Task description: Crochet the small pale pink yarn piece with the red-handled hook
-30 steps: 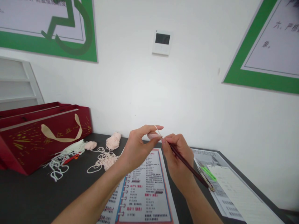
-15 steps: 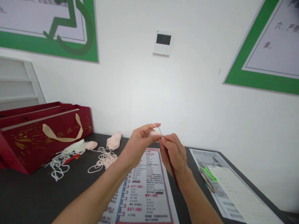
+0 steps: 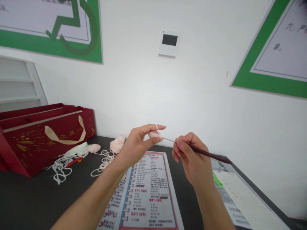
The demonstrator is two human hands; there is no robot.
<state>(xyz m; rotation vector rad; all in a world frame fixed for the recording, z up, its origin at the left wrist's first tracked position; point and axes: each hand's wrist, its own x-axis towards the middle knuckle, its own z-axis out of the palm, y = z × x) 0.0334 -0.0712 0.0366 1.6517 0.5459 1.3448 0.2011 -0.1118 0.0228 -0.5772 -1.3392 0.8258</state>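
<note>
My left hand pinches a small pale pink crochet piece between thumb and fingers, with a strand of yarn looped over the raised index finger. In my right hand is a crochet hook with a dark red-brown handle, held like a pen and lying nearly level. Its thin metal shaft reaches left to the edge of the pink piece; the tip is too small to make out. Below both hands lies a printed pattern sheet.
Pale pink yarn balls and loose yarn lie to the left, beside white yarn and an orange tool. Red gift bags stand behind them. At right are papers and green-handled snips. A wall rises behind the table.
My right hand has moved right, away from the left. The hook has swung from steeply downward to nearly level, its shaft now showing between the hands.
</note>
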